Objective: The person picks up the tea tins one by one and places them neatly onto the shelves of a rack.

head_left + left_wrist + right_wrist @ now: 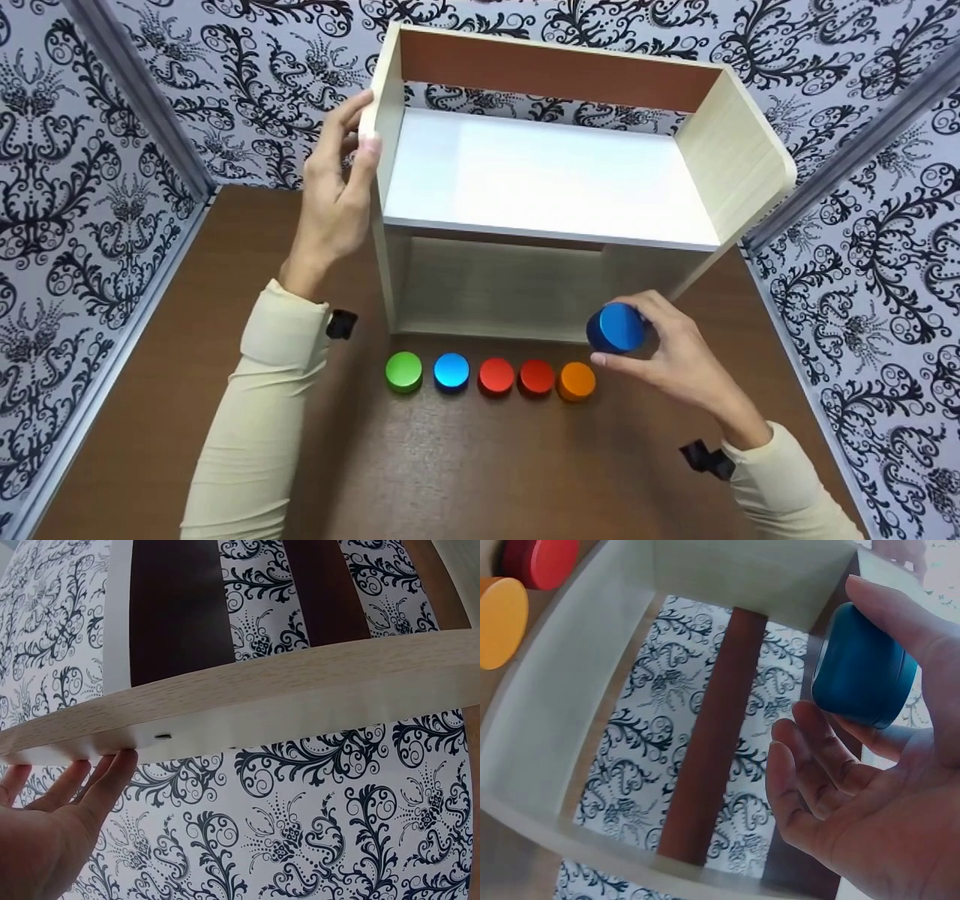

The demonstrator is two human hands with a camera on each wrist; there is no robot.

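Observation:
A small two-tier shelf unit (550, 180) of pale wood, with a white middle board, stands on the brown table. At its left side panel is my left hand (334, 187), fingertips touching the panel near its upper front edge; the left wrist view shows those fingers (109, 784) against the panel's face (247, 727). My right hand (679, 352) pinches a blue cylindrical container (616, 328) between thumb and fingers, in front of the unit's lower right corner. In the right wrist view the container (862, 667) is held tilted, while the other fingers are bent and off it.
Before the unit stands a row of similar containers: green (404, 372), blue (451, 372), red (496, 376), another red (536, 378) and orange (576, 381). Patterned panels (56, 247) enclose the brown table (450, 472) at the back and sides.

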